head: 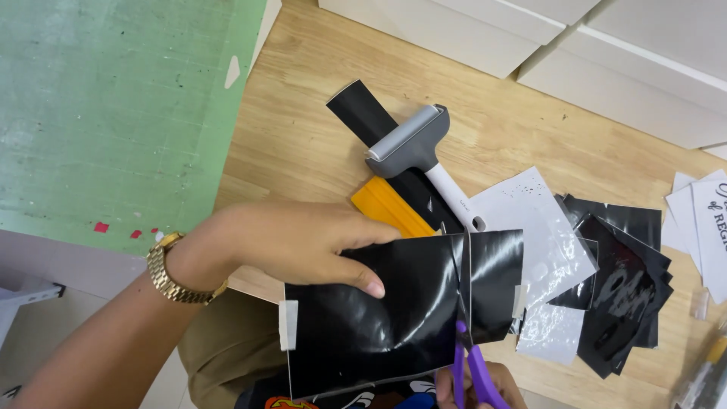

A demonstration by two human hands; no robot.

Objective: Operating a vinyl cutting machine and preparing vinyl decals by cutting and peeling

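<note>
My left hand (291,242), with a gold watch on the wrist, grips the upper left edge of a glossy black sheet (363,318), thumb pressed on its face. My right hand (485,382) shows only at the bottom edge, closed on purple-handled scissors (468,363). The scissor blades run up through the sheet along a cut line, splitting off a narrower right strip (496,280). Small tabs of white tape stick out at the sheet's left and right edges.
On the wooden table (303,136) lie a grey roller with a white handle (413,144), an orange squeegee (390,212), a long black strip, a pile of black and clear sheets (613,288) and printed white papers (704,227). A green cutting mat (113,106) lies left; white boxes stand behind.
</note>
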